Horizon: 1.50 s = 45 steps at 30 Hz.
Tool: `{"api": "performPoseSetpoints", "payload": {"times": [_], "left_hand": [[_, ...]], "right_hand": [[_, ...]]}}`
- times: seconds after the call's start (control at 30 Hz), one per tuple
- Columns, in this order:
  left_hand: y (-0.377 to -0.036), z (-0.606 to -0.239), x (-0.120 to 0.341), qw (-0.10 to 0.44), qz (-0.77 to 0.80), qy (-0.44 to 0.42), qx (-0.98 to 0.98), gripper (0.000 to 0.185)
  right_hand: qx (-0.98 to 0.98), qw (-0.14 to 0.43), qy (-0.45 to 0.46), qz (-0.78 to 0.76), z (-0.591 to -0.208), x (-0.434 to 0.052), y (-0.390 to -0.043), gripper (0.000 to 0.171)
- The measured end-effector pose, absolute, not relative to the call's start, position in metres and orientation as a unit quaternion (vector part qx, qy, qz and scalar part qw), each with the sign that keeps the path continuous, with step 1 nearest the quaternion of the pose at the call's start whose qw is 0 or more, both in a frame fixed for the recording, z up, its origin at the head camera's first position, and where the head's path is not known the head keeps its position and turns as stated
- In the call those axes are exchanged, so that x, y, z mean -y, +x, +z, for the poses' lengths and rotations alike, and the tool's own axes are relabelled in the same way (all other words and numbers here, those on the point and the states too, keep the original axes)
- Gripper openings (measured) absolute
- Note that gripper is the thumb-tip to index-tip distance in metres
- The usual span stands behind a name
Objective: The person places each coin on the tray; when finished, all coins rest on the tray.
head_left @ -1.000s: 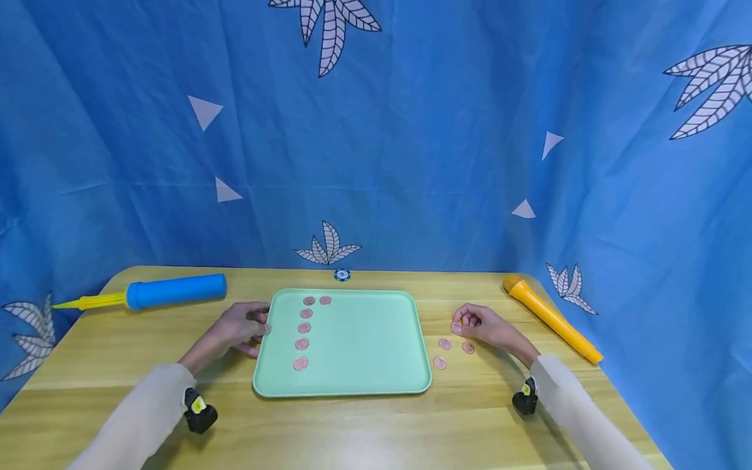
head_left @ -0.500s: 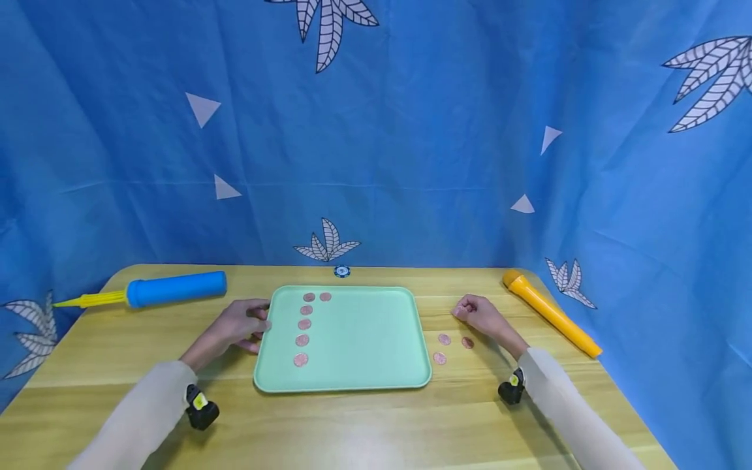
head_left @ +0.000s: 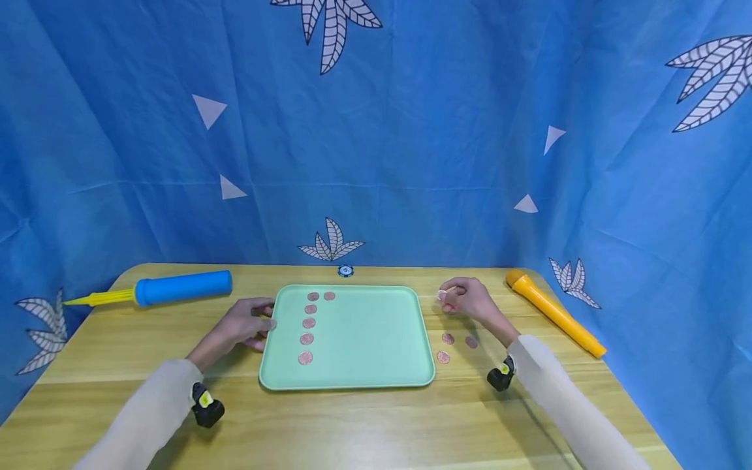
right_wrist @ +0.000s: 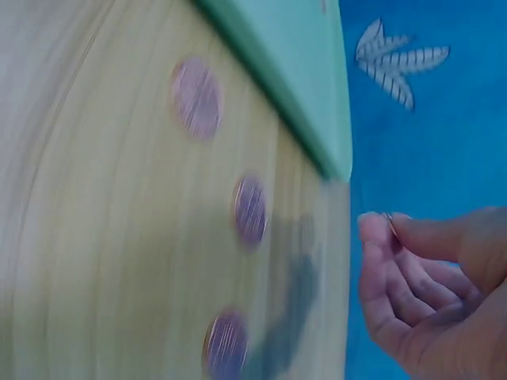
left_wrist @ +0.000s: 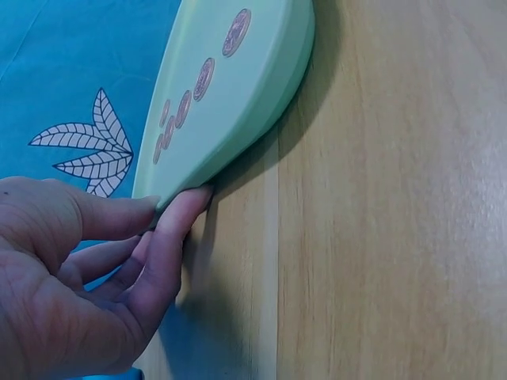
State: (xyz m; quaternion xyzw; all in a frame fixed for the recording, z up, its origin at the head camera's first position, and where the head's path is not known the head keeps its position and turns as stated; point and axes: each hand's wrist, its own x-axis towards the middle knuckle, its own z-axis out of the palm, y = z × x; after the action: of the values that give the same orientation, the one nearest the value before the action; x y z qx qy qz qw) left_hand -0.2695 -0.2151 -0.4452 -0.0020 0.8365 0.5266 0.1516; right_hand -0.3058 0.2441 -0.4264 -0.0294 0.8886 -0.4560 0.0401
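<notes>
We are lifting our right hand (head_left: 470, 301) away from the three coins on the table (head_left: 454, 346), carrying one pinched coin (head_left: 442, 295) up and back toward the far right corner of the green tray (head_left: 376, 365). Our head is shifting slightly, nudging everything a little rightward in view.

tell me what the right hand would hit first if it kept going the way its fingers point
Probably the green tray: the right hand, pinching a coin, points left at the tray's right rim. Its height above the table is unclear.
</notes>
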Motion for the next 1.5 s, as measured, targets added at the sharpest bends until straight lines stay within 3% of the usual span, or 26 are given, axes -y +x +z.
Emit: {"api": "performPoseSetpoints", "payload": {"times": [0.2, 0.5, 0.93, 1.5], "left_hand": [[-0.270, -0.444, 0.217, 0.146, 0.523, 0.000, -0.840, 0.063], [-0.269, -0.441, 0.216, 0.150, 0.521, -0.001, -0.840, 0.064], [-0.272, -0.442, 0.210, 0.149, 0.517, -0.015, -0.843, 0.064], [-0.268, -0.442, 0.212, 0.146, 0.509, -0.022, -0.848, 0.065]], "right_hand": [[-0.864, 0.015, -0.055, -0.500, -0.422, -0.210, -0.308, 0.020], [-0.795, 0.075, -0.050, -0.599, -0.430, -0.168, -0.313, 0.025], [-0.828, 0.108, -0.105, -0.540, -0.444, -0.123, -0.315, 0.015], [-0.794, 0.160, -0.046, -0.584, -0.451, -0.071, -0.329, 0.012]]}}
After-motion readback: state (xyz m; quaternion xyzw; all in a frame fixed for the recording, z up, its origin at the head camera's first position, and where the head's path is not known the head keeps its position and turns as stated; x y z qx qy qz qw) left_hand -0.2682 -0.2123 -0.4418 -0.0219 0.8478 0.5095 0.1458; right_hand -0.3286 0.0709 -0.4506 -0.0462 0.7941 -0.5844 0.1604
